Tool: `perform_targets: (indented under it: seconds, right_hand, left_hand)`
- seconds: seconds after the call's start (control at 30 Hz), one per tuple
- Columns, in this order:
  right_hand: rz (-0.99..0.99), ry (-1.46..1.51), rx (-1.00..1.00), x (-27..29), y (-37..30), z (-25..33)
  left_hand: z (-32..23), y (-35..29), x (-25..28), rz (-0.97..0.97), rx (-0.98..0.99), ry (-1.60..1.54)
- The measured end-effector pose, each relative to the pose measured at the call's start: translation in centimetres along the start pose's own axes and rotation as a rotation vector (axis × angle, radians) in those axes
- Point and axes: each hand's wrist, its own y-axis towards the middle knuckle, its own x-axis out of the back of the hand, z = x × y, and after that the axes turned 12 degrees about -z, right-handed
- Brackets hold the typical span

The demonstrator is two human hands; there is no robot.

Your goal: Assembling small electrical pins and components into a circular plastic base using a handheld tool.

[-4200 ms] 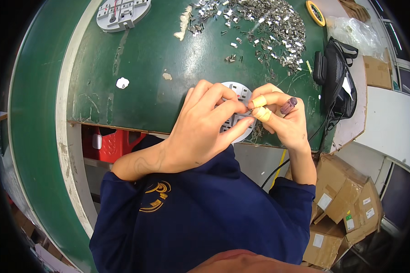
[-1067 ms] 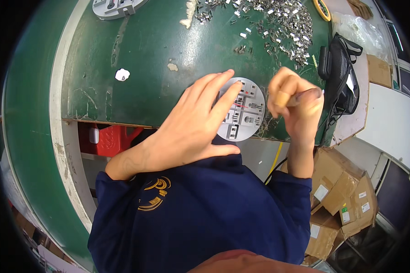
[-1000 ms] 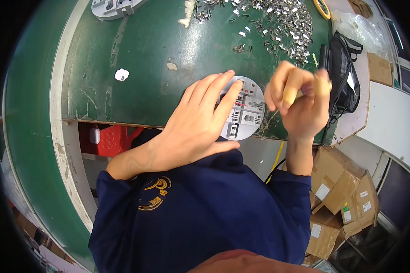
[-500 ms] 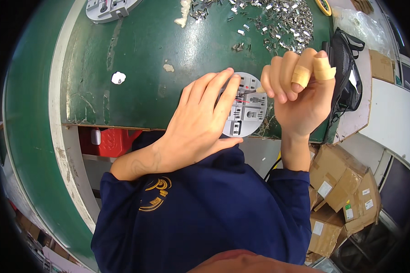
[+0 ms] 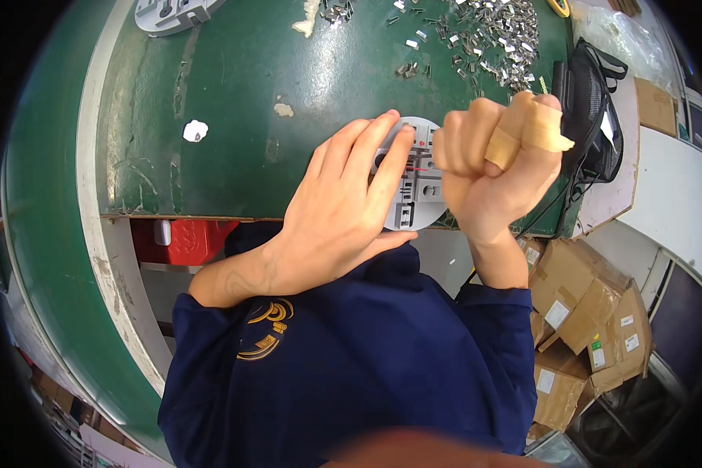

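A round grey plastic base with slots, small metal parts and a short red wire lies at the table's near edge. My left hand is laid over its left side, fingers stretched across the top and thumb against the near rim, holding it. My right hand is closed in a fist over the base's right side. Yellowish tape wraps its thumb and a finger. Gripped in the fist is a thin tool whose dark tip points at the base; the hand hides most of it, so its kind is unclear.
Loose small metal clips are heaped at the far right of the green table. Another grey base sits far left. A black mesh bag stands at the right edge, with cardboard boxes below. A red container is under the table.
My right hand has moved a little left and curled tighter, covering more of the base's right side and the tool. My left hand still holds the base in nearly the same place.
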Motion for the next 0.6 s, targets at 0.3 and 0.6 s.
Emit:
perform_targets:
  seconds: [0.3,0.6]
  right_hand:
    - [0.146,0.358,0.125,2.9,1.8,1.0]
    - [0.319,-1.141,0.334,6.4,6.8,-0.7]
  left_hand:
    - [0.3,-0.3,0.1,-0.046,0.024,-0.061]
    - [0.7,0.0,0.3,-0.056,0.026,-0.030]
